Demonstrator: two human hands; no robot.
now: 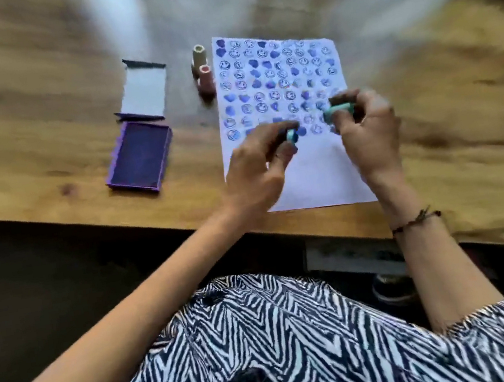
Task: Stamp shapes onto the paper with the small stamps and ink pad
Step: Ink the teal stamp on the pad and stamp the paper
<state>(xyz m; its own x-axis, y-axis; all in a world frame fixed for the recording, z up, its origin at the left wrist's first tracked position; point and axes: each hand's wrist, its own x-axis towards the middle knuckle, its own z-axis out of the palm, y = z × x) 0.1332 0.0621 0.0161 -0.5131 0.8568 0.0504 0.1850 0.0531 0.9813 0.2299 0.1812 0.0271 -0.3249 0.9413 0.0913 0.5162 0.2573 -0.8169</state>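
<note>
1. The paper (286,120) is a white rectangular sheet lying flat on a wooden worktop (34,102) with a glossy, streaked grain. Rows of round blue-violet prints, smiling faces and blot-like shapes, cover its far two-thirds; the near strip is bare.
2. Over the lowest printed rows of the paper, the left hand (259,163) pinches a small teal piece (291,135), short and rounded, between its fingers (280,127).
3. Just right of it, also above the paper, the right hand (365,128) grips a teal stamp (338,110), a stubby cylinder lying sideways, its fingers curled shut around it. Motion blur makes it hard to say whether the two teal parts are a cap and a body.
4. Just off the paper's left edge, near its far corner, stand two upright stamps: a beige stamp (199,59) and, touching it on the near side, a pink stamp (206,81), both spool-shaped.
5. Well left of the paper lies the ink pad (139,155), a shallow purple square tray with a dark violet felt-like surface, its lid (144,90) hinged open, pale grey inside.
</note>
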